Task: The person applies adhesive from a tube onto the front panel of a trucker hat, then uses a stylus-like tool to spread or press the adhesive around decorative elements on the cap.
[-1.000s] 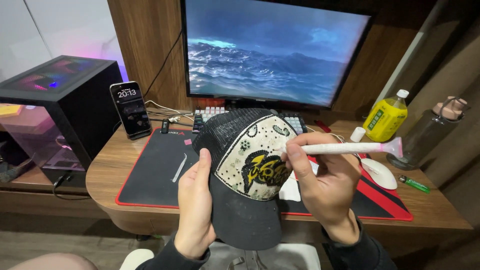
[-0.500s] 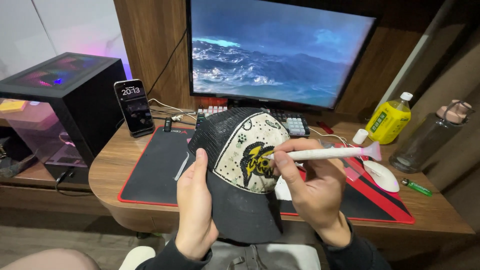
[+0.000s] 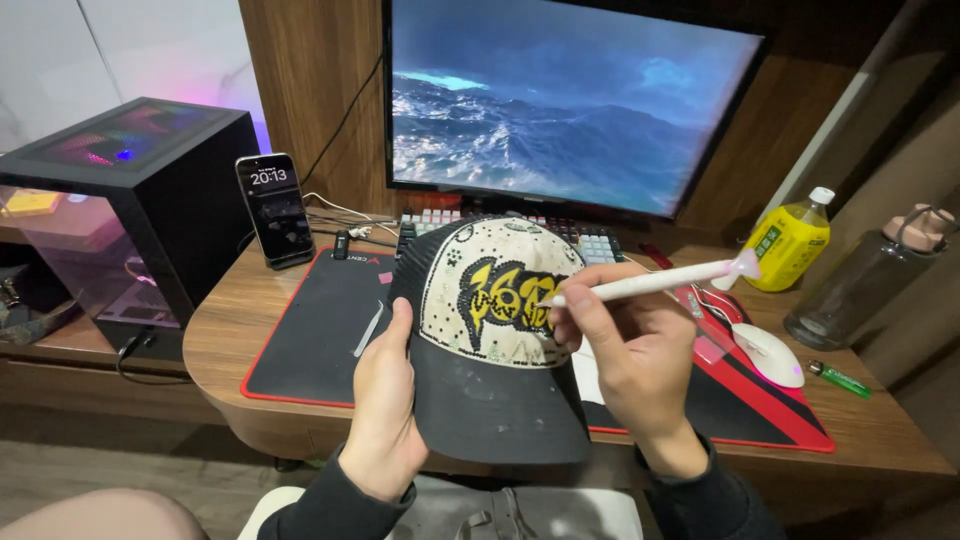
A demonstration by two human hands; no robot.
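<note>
I hold a black cap point(image 3: 495, 385) with a cream front panel bearing a yellow and black design, over the near edge of the desk. My left hand point(image 3: 383, 400) grips the cap's left side by the brim. My right hand point(image 3: 625, 350) holds a white pen-like tool point(image 3: 650, 283) with a pink end, its tip touching the right part of the design on the cream panel.
A black desk mat with red border point(image 3: 310, 340) covers the wooden desk point(image 3: 220, 330). Behind stand a monitor point(image 3: 570, 100), a keyboard point(image 3: 600, 243), a phone on a stand point(image 3: 277, 208) and a computer case point(image 3: 130, 200). At right: white mouse point(image 3: 775, 355), yellow bottle point(image 3: 790, 240), clear bottle point(image 3: 870, 280), green lighter point(image 3: 840, 378).
The cap has tilted a little so its front faces me more. My right hand has shifted the pen tip left onto the design, then slightly right again.
</note>
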